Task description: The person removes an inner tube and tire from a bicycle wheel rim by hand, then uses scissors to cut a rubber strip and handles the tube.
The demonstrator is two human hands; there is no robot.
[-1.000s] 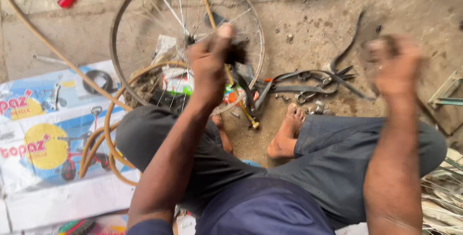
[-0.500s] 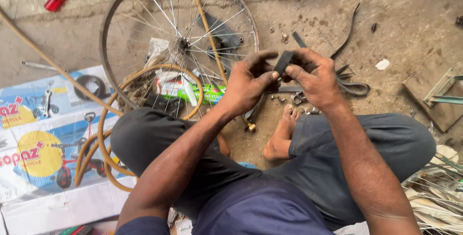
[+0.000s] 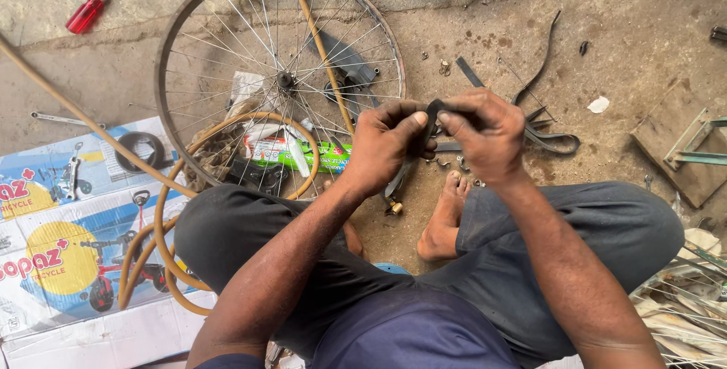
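Black rubber strip (image 3: 433, 111) is pinched at its folded end between the left hand (image 3: 386, 145) and the right hand (image 3: 485, 134), fingers clenched on it above a bare foot (image 3: 443, 221). Its lower length is hidden behind the left hand. Beyond, a spoked bicycle wheel (image 3: 280, 81) lies flat on the concrete, bare floor at far right. A red screwdriver (image 3: 95, 1) is cut off at the far left edge.

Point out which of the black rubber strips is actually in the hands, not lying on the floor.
The short black rubber strip pinched between the left hand and right hand. The other strips lie loose on the concrete beyond the right hand.
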